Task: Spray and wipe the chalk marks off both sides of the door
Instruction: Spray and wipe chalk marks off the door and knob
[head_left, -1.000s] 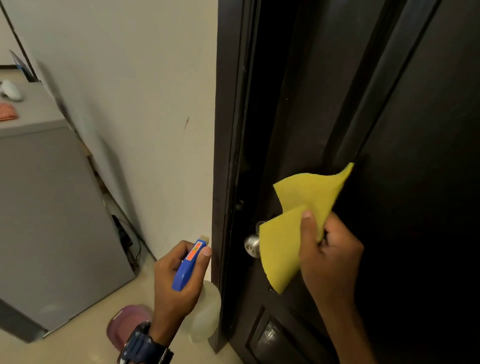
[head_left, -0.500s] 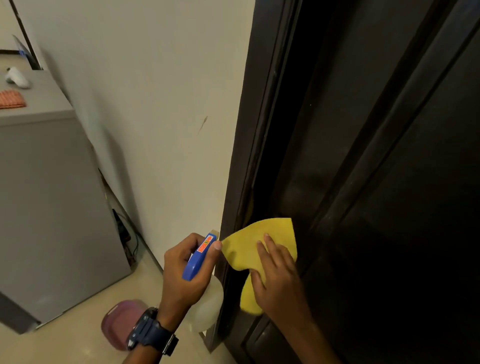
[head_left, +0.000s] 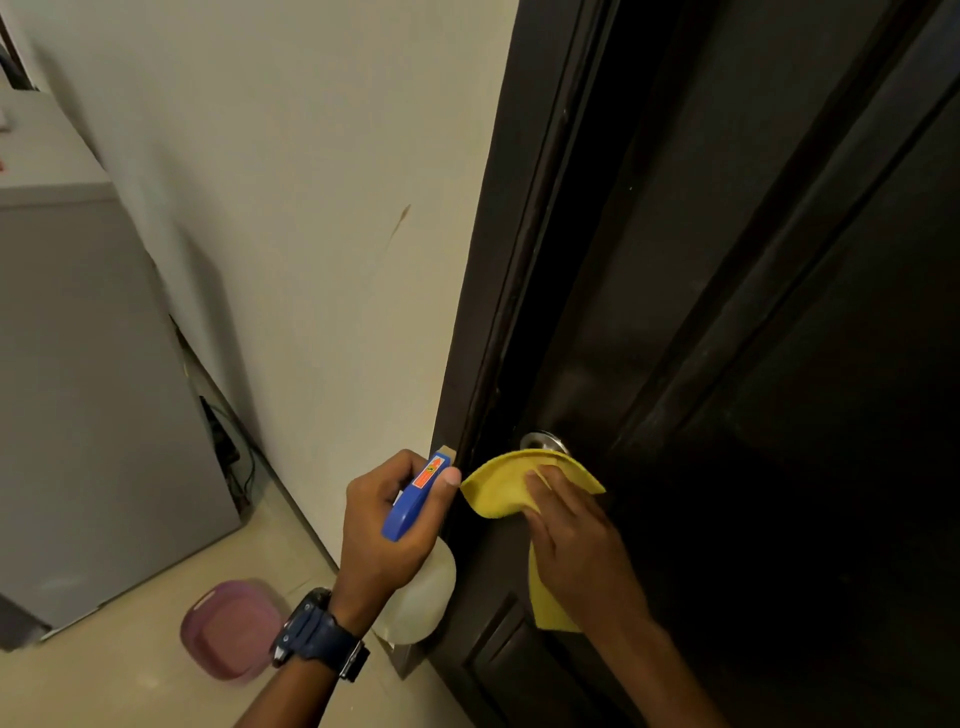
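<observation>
Door (head_left: 727, 312) fills your right side, its long axis upright. Your right hand (head_left: 576, 540) presses the yellow cloth (head_left: 498, 488) flat against it, fingers extended, knob (head_left: 543, 441) at twelve o'clock. Your left hand (head_left: 384, 525), at nine o'clock, grips the spray bottle (head_left: 415, 493).

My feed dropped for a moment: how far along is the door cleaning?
Done: no chalk marks show on the dark door face in view, though it is dim. In hand: the right hand presses the yellow cloth against the door just below the knob; the left hand holds the spray bottle. Left: the door's other side is out of view, so I cannot confirm it.
</observation>
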